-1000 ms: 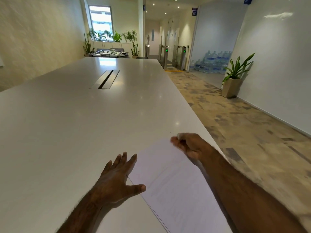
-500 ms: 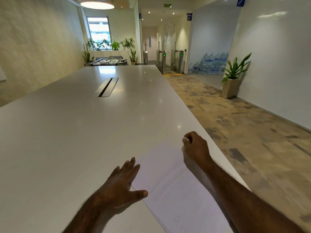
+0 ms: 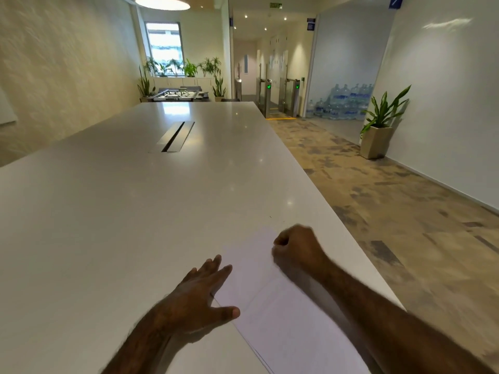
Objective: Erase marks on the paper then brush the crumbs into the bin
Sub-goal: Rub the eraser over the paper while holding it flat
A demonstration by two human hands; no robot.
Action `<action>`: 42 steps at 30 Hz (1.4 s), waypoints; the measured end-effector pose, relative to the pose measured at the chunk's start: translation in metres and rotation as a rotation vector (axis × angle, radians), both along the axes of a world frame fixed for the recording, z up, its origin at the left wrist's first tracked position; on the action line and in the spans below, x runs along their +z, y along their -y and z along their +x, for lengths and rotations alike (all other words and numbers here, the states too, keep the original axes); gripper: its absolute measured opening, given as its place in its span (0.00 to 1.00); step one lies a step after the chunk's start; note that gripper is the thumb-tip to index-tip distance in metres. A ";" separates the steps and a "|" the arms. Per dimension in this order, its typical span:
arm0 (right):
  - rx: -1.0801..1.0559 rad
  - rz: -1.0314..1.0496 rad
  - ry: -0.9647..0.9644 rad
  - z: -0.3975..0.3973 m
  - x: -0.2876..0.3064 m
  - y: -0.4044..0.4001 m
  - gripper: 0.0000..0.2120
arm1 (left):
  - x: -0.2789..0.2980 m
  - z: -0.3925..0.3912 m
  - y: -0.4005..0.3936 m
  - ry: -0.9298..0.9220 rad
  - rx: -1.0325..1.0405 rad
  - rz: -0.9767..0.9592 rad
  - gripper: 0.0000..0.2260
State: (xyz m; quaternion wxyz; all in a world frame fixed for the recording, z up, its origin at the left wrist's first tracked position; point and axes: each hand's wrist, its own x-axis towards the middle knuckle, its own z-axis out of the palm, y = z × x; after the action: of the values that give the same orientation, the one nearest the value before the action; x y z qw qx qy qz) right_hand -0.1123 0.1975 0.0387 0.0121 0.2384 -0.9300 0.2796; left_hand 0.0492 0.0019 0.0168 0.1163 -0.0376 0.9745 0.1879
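The paper (image 3: 283, 314) is white and flat, with faint marks too pale to read. It lies slanted near the right edge of the table, with more sheet edges peeking out along its left side

The room around me is bright and evenly lit. Daylight comes through the far window (image 3: 164, 48) and a round ceiling lamp (image 3: 162, 1) glows overhead; both leave pale glare on the glossy bench (image 3: 135, 211), along with small spotlight glints. My left hand (image 3: 201, 298) casts a soft shadow beneath it. My right hand (image 3: 297, 249) is smeared by motion blur. The wide lens bends the walls at the edges, and the side wall looks streaky.
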 end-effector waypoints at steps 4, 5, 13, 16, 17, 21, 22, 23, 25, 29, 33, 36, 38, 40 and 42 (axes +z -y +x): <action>-0.097 -0.024 0.035 -0.016 0.005 -0.010 0.05 | 0.000 0.000 0.002 -0.010 0.002 -0.007 0.49; -0.171 -0.030 0.006 -0.024 0.010 -0.013 0.05 | 0.000 0.002 0.003 -0.012 -0.001 -0.002 0.53; -0.076 -0.005 0.032 -0.014 0.006 -0.006 0.05 | -0.002 0.000 0.004 -0.047 0.007 0.027 0.60; -0.099 -0.049 -0.091 -0.007 0.013 0.002 0.05 | -0.005 0.002 0.004 -0.036 0.008 0.015 0.51; 0.017 -0.068 -0.077 0.013 0.011 0.014 0.05 | -0.005 0.002 0.004 -0.044 0.017 0.013 0.47; 0.270 -0.035 0.040 0.052 0.003 0.033 0.06 | -0.004 -0.001 0.003 -0.034 0.008 0.009 0.45; 0.170 -0.045 0.033 0.030 0.004 0.030 0.07 | -0.005 -0.001 0.004 -0.039 0.009 0.012 0.45; 0.059 -0.039 0.023 0.005 0.005 0.023 0.07 | -0.005 -0.001 0.005 -0.044 0.010 0.016 0.44; -0.113 -0.003 -0.069 -0.025 0.011 0.015 0.07 | -0.007 0.001 0.005 -0.056 0.009 0.018 0.42; 0.197 -0.054 0.001 0.041 0.002 0.038 0.07 | -0.008 0.001 0.004 -0.031 0.005 0.005 0.45; 0.076 -0.055 0.006 0.002 0.002 0.040 0.06 | -0.008 -0.001 0.006 -0.041 0.013 0.010 0.43; -0.125 0.059 -0.113 -0.045 0.008 0.029 0.06 | -0.009 0.001 0.005 -0.050 0.010 0.033 0.52; 0.015 0.018 -0.114 -0.017 0.003 0.043 0.06 | -0.009 0.002 0.004 -0.040 0.015 0.025 0.52; 0.213 -0.014 -0.023 0.023 -0.003 0.057 0.06 | -0.005 0.001 0.004 -0.013 0.035 0.020 0.45; 0.185 -0.055 -0.014 0.015 -0.005 0.060 0.07 | -0.004 -0.001 0.005 -0.022 0.033 0.021 0.46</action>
State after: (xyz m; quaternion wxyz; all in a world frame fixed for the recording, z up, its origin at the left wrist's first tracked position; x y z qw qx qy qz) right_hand -0.0969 0.1370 0.0335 -0.0008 0.3248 -0.8958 0.3033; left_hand 0.0478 -0.0030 0.0127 0.1026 -0.0504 0.9730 0.2004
